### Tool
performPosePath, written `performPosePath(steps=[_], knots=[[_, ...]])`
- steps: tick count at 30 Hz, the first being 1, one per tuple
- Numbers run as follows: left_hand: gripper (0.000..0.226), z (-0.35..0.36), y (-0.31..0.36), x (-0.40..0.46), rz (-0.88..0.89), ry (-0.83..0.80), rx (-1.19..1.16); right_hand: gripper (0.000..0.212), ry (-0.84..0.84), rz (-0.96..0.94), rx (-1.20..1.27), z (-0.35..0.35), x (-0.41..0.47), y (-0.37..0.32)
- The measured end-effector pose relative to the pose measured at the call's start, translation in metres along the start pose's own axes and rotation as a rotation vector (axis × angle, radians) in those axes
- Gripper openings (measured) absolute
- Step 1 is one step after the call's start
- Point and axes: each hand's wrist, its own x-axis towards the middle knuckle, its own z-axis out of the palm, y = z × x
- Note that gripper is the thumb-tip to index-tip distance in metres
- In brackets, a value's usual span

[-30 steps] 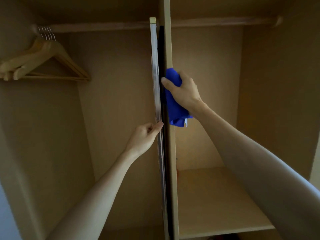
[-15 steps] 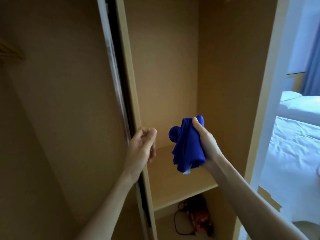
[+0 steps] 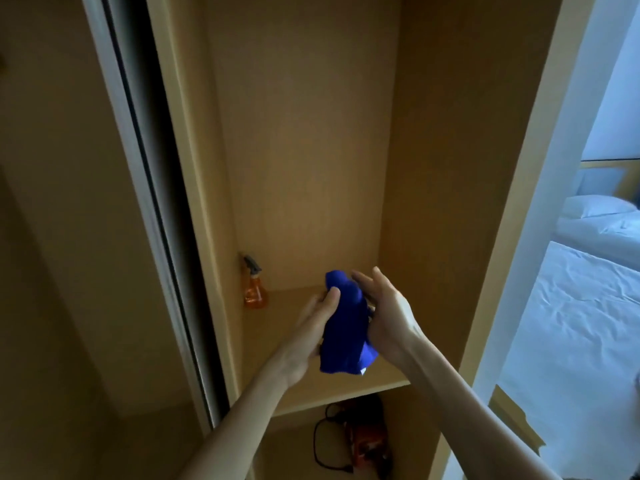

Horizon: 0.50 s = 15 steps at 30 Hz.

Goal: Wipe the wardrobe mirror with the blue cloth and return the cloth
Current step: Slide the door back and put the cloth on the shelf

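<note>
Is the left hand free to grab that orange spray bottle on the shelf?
Probably not right away: the left hand is busy holding the blue cloth together with the right hand. Nothing blocks the way to the bottle, though.

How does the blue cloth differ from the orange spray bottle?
The cloth is deep blue, soft and bunched; the spray bottle is orange, rigid, with a dark trigger top. The cloth is held between the left hand and right hand; the bottle stands upright, untouched, in the shelf's back left corner.

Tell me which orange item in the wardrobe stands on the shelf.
The orange spray bottle, upright at the back left corner of the shelf. The other orange item, a corded tool, lies below the shelf.
</note>
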Motion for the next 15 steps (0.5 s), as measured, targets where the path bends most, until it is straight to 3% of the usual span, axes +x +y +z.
performPosePath(steps=[6, 10, 15], knots=[[0.056, 0.015, -0.042, 0.025, -0.112, 0.281, -0.320, 0.025, -0.149, -0.004, -0.268, -0.048, 0.035, 0.003], [0.046, 0.016, -0.054, 0.029, -0.200, 0.377, -0.473, 0.020, -0.065, -0.042, -0.417, -0.076, 0.066, 0.026], [0.047, 0.006, -0.070, 0.051, -0.270, 0.343, -0.469, 0.036, -0.085, 0.191, -0.234, -0.099, 0.098, 0.052]])
